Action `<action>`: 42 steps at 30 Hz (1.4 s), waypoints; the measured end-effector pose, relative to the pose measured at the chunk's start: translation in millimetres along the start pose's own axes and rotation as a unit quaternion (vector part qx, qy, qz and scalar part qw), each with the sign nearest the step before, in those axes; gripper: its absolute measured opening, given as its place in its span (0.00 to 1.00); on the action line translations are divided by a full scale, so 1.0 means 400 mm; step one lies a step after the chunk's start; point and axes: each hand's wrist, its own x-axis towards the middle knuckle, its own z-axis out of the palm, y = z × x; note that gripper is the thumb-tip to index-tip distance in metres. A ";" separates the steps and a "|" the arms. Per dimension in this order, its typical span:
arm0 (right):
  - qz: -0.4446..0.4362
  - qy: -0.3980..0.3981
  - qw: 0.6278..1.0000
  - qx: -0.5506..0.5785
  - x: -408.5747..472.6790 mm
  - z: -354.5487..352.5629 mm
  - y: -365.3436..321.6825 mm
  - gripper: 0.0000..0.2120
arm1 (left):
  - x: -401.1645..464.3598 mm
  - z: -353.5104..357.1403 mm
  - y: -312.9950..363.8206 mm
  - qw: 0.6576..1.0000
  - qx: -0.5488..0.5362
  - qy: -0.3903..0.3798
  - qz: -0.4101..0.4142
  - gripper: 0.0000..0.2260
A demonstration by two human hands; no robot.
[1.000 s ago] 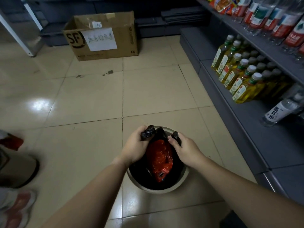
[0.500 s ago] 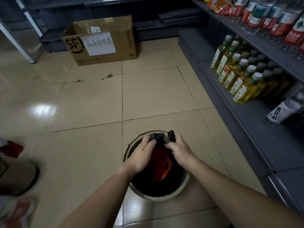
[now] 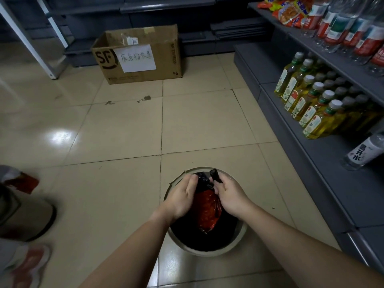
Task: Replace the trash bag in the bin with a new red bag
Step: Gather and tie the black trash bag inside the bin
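Bin (image 3: 239, 235), round and pale-rimmed, stands on the tiled floor (image 3: 124, 132) close to the person's feet, lined with a black bag (image 3: 205, 242) whose gathered top is bunched up over the far rim. Both hands meet there: the left hand (image 3: 182, 196) has its fingers closed on one black twist of the bag, and the right hand (image 3: 230, 194) pinches the other twist, knuckles nearly touching. Between the wrists a crumpled red wrapper (image 3: 208, 213) lies inside the black bag. To the right, just beside the bin, runs a grey shelf (image 3: 342, 183) carrying rows of yellow drink bottles (image 3: 311, 109) and a clear water bottle (image 3: 363, 150). Well beyond, a cardboard box (image 3: 139, 55) with a handwritten paper label sits against the back wall. At the left edge stands a dark container (image 3: 22, 217), partly cut off, with a shoe (image 3: 29, 265) below it
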 end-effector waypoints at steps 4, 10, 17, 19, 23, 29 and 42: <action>-0.020 0.009 1.000 -0.021 -0.007 -0.002 0.001 0.11 | -0.002 0.002 -0.004 1.000 -0.011 0.001 -0.003 0.20; -0.002 0.019 0.999 0.041 -0.009 -0.001 0.012 0.16 | -0.002 0.011 0.007 0.996 -0.089 0.010 -0.009 0.25; -0.027 0.059 0.998 0.000 -0.013 0.010 0.004 0.15 | 0.008 0.025 0.008 0.988 -0.145 0.040 -0.019 0.10; -0.043 0.066 0.997 -0.003 -0.014 0.009 0.001 0.13 | 0.005 0.024 0.002 0.982 -0.185 0.029 -0.030 0.06; -0.052 0.064 0.997 -0.007 -0.017 0.012 -0.006 0.17 | 0.000 0.026 -0.004 0.967 -0.249 0.022 -0.042 0.17; -0.086 0.049 0.990 -0.098 -0.039 0.027 -0.008 0.17 | -0.008 0.055 0.003 0.955 -0.285 0.015 -0.078 0.14; -0.103 0.005 0.994 -0.020 -0.046 0.023 -0.012 0.27 | -0.005 0.087 0.017 0.928 -0.299 0.142 -0.172 0.08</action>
